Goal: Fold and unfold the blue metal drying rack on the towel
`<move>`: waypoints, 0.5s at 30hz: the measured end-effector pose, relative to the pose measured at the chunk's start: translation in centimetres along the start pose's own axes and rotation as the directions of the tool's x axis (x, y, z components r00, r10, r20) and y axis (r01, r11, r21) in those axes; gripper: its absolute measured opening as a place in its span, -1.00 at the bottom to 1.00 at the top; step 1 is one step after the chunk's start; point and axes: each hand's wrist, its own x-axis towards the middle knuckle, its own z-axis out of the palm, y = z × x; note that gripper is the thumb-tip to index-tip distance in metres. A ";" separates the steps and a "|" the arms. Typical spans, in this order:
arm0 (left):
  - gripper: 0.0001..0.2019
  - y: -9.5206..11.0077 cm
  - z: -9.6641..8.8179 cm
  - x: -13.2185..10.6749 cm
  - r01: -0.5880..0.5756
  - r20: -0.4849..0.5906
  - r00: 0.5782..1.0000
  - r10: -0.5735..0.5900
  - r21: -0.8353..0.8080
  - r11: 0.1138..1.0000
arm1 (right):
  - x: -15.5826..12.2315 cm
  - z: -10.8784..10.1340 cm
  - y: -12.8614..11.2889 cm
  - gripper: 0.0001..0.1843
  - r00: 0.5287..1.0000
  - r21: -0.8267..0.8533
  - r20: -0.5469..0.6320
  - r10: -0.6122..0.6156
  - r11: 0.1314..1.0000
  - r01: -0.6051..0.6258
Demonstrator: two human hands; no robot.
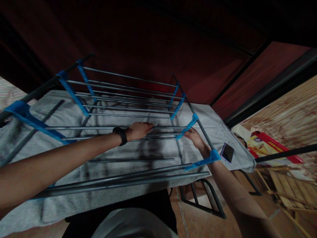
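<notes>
A rack frame of grey metal tubes and blue plastic brackets lies on a grey cloth [158, 152] in front of me. My left hand [138, 130], with a black band at the wrist, is closed on a thin metal tube [168, 127] near its middle. On the right, my right hand [194, 138] grips the blue bracket [190, 124] where the thin tubes end. Its fingertips are partly hidden behind the bracket. Another blue bracket [205, 162] sits closer to me on the same side pole, beside my right forearm. The matching left bracket [39, 122] joins the thick left pole.
Loose metal tubes [133, 160] lie on the cloth near me. A phone [228, 153] rests at the right. Beyond it are a red and yellow package [269, 147] and a wooden folding chair [294, 188]. A dark red panel [138, 39] stands behind the rack.
</notes>
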 end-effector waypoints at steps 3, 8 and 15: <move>-0.62 -0.1 0.0 0.0 -0.016 0.025 1.000 0.015 0.018 1.000 | 0.2 -0.3 -0.2 -0.73 1.000 0.051 -0.004 0.030 0.998 -0.030; -0.62 -0.1 0.0 -0.2 -0.072 -0.004 0.997 0.073 0.033 0.997 | 0.6 -0.3 0.1 -0.67 0.999 0.041 -0.010 0.047 0.998 -0.047; -0.62 0.0 0.0 -0.1 -0.051 0.000 0.999 0.051 0.025 0.998 | 0.9 -0.4 0.9 -0.65 0.999 -0.035 -0.033 0.039 0.999 -0.040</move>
